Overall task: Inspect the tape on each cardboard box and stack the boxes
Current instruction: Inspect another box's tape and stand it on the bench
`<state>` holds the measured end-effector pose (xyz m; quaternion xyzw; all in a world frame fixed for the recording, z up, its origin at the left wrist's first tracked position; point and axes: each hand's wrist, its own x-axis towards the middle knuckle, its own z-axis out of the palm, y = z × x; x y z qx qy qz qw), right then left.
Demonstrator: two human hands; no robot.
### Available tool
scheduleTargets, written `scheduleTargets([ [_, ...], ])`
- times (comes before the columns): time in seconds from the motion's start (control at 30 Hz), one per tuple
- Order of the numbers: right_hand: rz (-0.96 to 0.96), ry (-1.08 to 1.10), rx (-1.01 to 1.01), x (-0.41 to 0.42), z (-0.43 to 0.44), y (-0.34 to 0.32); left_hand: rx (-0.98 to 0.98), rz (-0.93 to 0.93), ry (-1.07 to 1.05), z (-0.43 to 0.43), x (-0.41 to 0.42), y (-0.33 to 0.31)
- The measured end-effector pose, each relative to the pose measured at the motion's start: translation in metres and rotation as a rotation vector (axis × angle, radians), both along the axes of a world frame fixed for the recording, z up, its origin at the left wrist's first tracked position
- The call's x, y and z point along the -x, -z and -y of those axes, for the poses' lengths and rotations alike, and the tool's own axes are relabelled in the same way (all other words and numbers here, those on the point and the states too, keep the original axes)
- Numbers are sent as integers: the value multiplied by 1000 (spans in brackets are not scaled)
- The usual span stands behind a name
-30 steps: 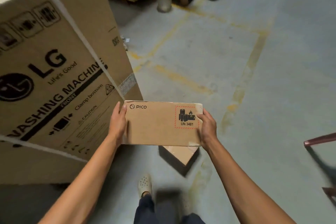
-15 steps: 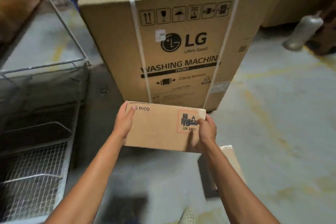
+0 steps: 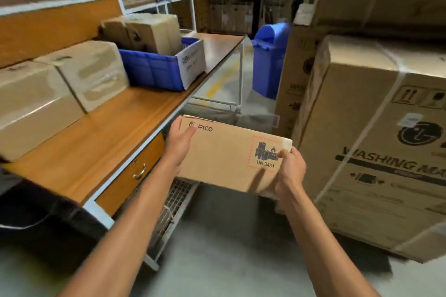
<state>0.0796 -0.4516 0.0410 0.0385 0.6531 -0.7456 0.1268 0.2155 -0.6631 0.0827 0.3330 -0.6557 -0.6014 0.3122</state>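
Both arms are bare and reach forward, the forearms drawing together toward the grip. The left hand (image 3: 179, 146) clasps the left end of the cardboard box (image 3: 224, 159). Its palm lies against that end, its thumb stretches onto the upper face near the far left corner, and its other fingers are hidden behind. The left wrist runs nearly straight. The right hand (image 3: 289, 171) holds the opposite end, knuckles up, thumb tip pressed on the upper face just inside the right edge, fingers curled round the end. The hands sit well apart with the box between them, the left a little higher than the right.
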Motion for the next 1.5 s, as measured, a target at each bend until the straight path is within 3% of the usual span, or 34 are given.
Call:
scheduleTargets([
  [0.27, -184, -516, 35, -55, 141, -50, 28, -145, -350, 113, -108, -41],
  [0.5, -364, -603, 70, -52, 217, -101, -37, -323, -453, 150, -145, -31],
  [0.63, -365, -588, 162, -46, 250, -109, 66, -346, -485, 171, -141, -38],
  [0.8, -264, -668, 194, -44, 305, -102, 176, -278, -587, 226, -136, -49],
  [1.17, -156, -930, -42, -30, 375, -32, 23, -89, -778, 272, -145, 24],
  [1.37, -326, -956, -236, -37, 407, -9, 73, 89, -873, 287, -154, 35],
  [1.5, -529, -948, -457, -45, 426, -19, 169, 311, -976, 314, -166, 28],
])
